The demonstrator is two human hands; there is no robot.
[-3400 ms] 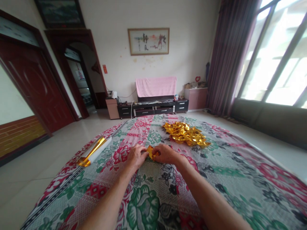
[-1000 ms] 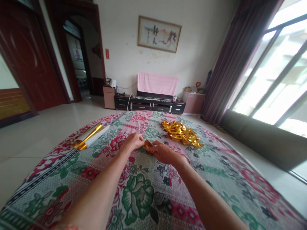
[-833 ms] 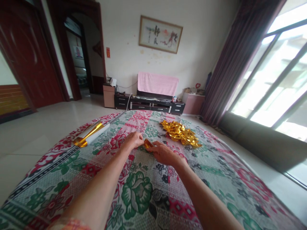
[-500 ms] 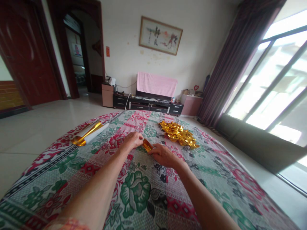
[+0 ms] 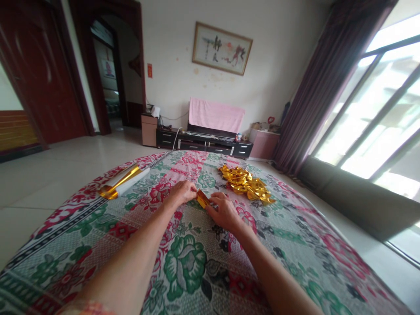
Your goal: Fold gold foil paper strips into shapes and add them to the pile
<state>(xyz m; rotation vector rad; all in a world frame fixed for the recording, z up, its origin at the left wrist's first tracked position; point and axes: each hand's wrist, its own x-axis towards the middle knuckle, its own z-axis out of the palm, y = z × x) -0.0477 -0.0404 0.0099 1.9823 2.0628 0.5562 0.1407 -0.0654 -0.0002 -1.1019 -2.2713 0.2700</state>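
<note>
Here, our left hand (image 5: 183,191) pinches one end of the gold paper (image 5: 202,199), maybe to steady it | right hand (image 5: 226,211) curls at the other end, can't tell if gripping | paper between both, over the table (image 5: 141,262) | gold pile (image 5: 246,184), roll (image 5: 123,182) sit aside, perhaps for room

Flowered tablecloth (image 5: 185,267) in front of me, green and red on grey. Past its far edge I've got a low black cabinet (image 5: 192,147). Pink towel (image 5: 216,113) draped over a dark panel (image 5: 206,132) on top; small figurine (image 5: 238,137) just beside, near the cabinet's right end. White cord (image 5: 176,138) down the front, toward the left end. Brown side unit (image 5: 149,133) at that end. Pink cupboard (image 5: 264,145) past the right end, red heart (image 5: 271,119) on its top. Framed picture (image 5: 222,48) above, red paper strip (image 5: 150,70) left of it. Purple curtain (image 5: 315,87) and window (image 5: 380,118) on my right, dark red door (image 5: 39,83) on my left.
</note>
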